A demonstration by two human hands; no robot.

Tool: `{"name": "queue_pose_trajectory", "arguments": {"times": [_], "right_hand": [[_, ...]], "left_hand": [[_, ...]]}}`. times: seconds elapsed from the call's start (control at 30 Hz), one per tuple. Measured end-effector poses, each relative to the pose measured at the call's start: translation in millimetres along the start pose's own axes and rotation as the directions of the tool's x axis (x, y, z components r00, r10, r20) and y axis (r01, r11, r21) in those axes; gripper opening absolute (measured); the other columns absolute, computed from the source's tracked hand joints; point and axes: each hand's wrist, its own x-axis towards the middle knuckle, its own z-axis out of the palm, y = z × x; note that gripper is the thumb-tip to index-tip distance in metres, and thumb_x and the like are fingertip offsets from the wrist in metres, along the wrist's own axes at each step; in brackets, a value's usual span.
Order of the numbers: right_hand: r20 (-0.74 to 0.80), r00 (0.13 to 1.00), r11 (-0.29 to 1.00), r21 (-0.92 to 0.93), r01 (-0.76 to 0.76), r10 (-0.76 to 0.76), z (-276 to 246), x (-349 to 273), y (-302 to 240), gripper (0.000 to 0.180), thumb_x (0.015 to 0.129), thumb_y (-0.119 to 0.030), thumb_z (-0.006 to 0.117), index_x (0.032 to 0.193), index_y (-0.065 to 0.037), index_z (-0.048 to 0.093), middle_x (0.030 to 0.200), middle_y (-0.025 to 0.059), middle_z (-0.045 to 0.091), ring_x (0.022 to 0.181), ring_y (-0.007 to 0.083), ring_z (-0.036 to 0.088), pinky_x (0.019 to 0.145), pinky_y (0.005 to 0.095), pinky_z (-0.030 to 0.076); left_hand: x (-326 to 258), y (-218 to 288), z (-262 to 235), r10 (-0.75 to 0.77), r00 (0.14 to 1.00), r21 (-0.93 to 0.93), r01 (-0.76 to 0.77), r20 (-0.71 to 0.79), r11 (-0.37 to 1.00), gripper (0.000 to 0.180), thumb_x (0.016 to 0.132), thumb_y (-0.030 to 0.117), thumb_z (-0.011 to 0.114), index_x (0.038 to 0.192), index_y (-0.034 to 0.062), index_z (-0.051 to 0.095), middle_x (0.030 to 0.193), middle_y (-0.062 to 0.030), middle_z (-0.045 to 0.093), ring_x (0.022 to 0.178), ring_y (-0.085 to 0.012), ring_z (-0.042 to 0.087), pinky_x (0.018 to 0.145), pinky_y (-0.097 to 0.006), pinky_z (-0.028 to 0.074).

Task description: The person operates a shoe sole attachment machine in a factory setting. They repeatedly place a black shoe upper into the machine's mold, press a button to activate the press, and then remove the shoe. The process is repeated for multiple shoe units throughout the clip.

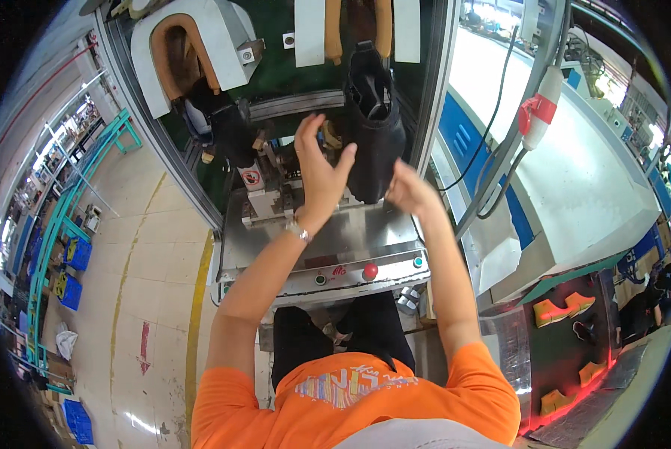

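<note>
A black ankle boot is upended on the right station of a shoe machine, its opening toward the far side and its toe toward me. Just left of it, my left hand is open, thumb and fingers spread apart, with the thumb close to the boot's side. My right hand is by the boot's toe on the right, fingers loosely bent and a little blurred; I cannot tell whether it touches the leather. A second black boot sits at the left station, under a white head with a brown horseshoe-shaped pad.
The machine's steel ledge carries a red button and green buttons. A metal frame post stands left, and a red-and-white plug connector hangs right with cables. Orange-lit shoes lie on a belt at lower right.
</note>
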Motion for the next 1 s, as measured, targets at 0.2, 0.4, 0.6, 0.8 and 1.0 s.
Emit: {"name": "queue_pose_trajectory", "arguments": {"times": [0.2,0.4,0.6,0.8,1.0], "right_hand": [[0.124,0.992,0.893,0.448,-0.046,-0.012,-32,3,79,0.021,0.083,-0.024,0.054,0.102,-0.017,0.054,0.096,-0.0006,0.062,0.087,0.016,0.058,0.096,0.0507,0.029],[-0.054,0.997,0.913,0.407,-0.031,0.058,7,27,70,0.024,0.089,-0.025,0.04,0.105,-0.012,0.053,0.102,0.0075,0.06,0.098,0.0213,0.056,0.091,0.0409,0.038],[-0.162,0.986,0.965,0.248,0.089,-0.049,-8,45,65,0.024,0.089,-0.022,0.038,0.099,-0.005,0.051,0.091,0.011,0.06,0.084,0.022,0.058,0.075,0.0329,0.047],[-0.176,0.981,0.969,0.213,0.122,-0.085,-24,57,62,0.024,0.088,-0.022,0.038,0.1,-0.005,0.05,0.09,0.0109,0.058,0.082,0.0222,0.057,0.072,0.0335,0.047],[-0.197,0.978,0.974,0.201,0.108,-0.068,-36,70,85,0.025,0.087,-0.021,0.038,0.102,-0.005,0.049,0.09,0.0108,0.057,0.08,0.0223,0.056,0.069,0.034,0.047]], "left_hand": [[25,59,-16,0.444,0.865,0.222,-0.492,0.233,0.842,0.037,0.07,0.006,0.059,0.106,0.0049,0.054,0.104,-0.0046,0.054,0.105,-0.0207,0.044,0.088,-0.038,0.03],[11,90,-12,0.177,0.934,0.468,-0.312,0.311,0.826,0.036,0.065,0.009,0.056,0.101,0.0048,0.056,0.092,-0.0038,0.054,0.092,-0.0184,0.046,0.077,-0.035,0.031],[-16,84,-2,0.076,0.893,0.4,-0.273,0.445,0.875,0.047,0.067,0.009,0.054,0.113,0.005,0.047,0.104,-0.0047,0.047,0.085,-0.0199,0.049,0.071,-0.034,0.033],[-37,73,4,-0.027,0.898,0.37,-0.154,0.44,0.916,0.052,0.069,0.005,0.053,0.12,0.0091,0.042,0.115,-0.0086,0.041,0.086,-0.0252,0.047,0.07,-0.038,0.037],[-44,60,9,0.019,0.904,0.363,-0.19,0.426,0.912,0.055,0.067,0.003,0.053,0.12,0.011,0.042,0.12,-0.0084,0.039,0.095,-0.0267,0.043,0.077,-0.04,0.034]]}}
